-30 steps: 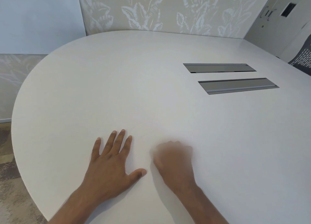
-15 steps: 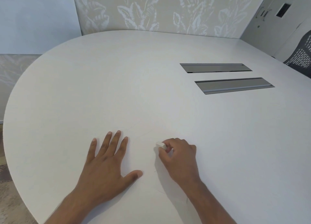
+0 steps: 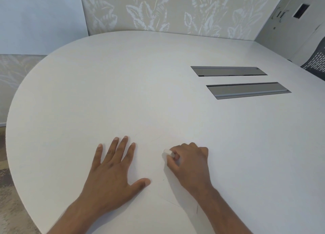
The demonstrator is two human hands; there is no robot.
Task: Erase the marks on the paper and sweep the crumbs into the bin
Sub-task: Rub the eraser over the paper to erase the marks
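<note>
On the pale desk (image 3: pixel 158 93), faint marks (image 3: pixel 168 202) lay just behind the right hand (image 3: pixel 190 163) pinching the eraser (image 3: pixel 167 152), nearer it than the flat, open left hand (image 3: pixel 112 172).

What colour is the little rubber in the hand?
White; the eraser peeks from the right hand in the head view.
</note>
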